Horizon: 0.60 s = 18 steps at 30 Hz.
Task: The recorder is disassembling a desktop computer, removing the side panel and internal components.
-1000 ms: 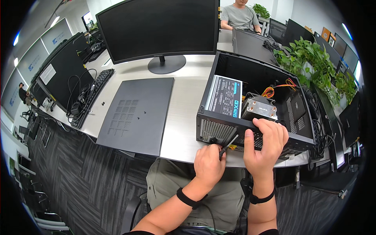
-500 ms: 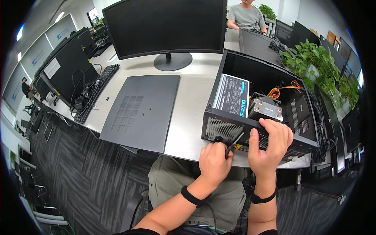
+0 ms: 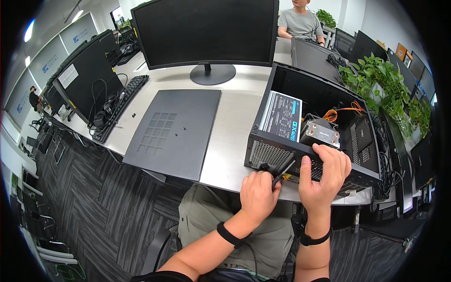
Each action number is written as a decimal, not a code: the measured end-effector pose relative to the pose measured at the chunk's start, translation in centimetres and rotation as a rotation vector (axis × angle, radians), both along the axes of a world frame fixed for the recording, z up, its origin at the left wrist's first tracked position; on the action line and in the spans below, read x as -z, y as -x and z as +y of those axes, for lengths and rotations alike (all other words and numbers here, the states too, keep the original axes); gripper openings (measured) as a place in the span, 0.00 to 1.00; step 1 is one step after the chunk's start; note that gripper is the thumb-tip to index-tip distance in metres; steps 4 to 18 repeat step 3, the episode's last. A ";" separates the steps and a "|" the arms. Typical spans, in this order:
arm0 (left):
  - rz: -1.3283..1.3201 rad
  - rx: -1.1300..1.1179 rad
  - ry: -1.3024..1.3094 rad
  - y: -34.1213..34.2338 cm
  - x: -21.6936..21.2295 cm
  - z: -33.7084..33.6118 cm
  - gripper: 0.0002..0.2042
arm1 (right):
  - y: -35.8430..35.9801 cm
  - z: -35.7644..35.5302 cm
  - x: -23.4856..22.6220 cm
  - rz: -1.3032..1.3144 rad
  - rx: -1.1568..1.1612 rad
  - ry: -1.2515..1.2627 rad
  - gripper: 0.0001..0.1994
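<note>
An opened black computer case (image 3: 304,149) lies on its side near the desk's front edge. Inside are a power supply (image 3: 282,117) with a printed label, a metal-topped cooler (image 3: 323,133) and red, orange and yellow cables (image 3: 330,115). My left hand (image 3: 259,191) is closed around the dark handle of a screwdriver (image 3: 287,168); its shaft slants up and right against the perforated end of the case, and I cannot tell whether its tip meets a screw. My right hand (image 3: 325,173) grips the case's near top edge, thumb on the outer face, fingers over the rim.
A dark side panel (image 3: 176,148) with small screws lies left of the case. Behind stands a monitor (image 3: 204,35); a keyboard (image 3: 123,105) with cables sits far left. Leafy plants (image 3: 376,80) and cables edge the right. A person (image 3: 300,26) sits across the desk.
My view has shifted slightly, so the scene sits a little further right and the background a bit lower. Both hands keep nearly the same place on the screwdriver and the case.
</note>
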<state>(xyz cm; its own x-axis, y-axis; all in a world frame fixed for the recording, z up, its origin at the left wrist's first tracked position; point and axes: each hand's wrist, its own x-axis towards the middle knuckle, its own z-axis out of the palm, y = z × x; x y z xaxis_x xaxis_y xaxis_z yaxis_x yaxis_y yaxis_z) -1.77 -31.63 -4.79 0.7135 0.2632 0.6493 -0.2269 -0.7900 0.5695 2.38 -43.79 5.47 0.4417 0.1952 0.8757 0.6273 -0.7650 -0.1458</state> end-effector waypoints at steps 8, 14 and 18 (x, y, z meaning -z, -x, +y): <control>-0.012 -0.003 0.016 0.1 0.1 0.1 0.12 | 0.1 0.0 0.0 0.003 0.009 0.008 0.14; -0.012 -0.003 0.016 0.1 0.1 0.1 0.12 | 0.1 0.0 0.0 0.003 0.009 0.008 0.14; -0.012 -0.003 0.016 0.1 0.1 0.1 0.12 | 0.1 0.0 0.0 0.003 0.009 0.008 0.14</control>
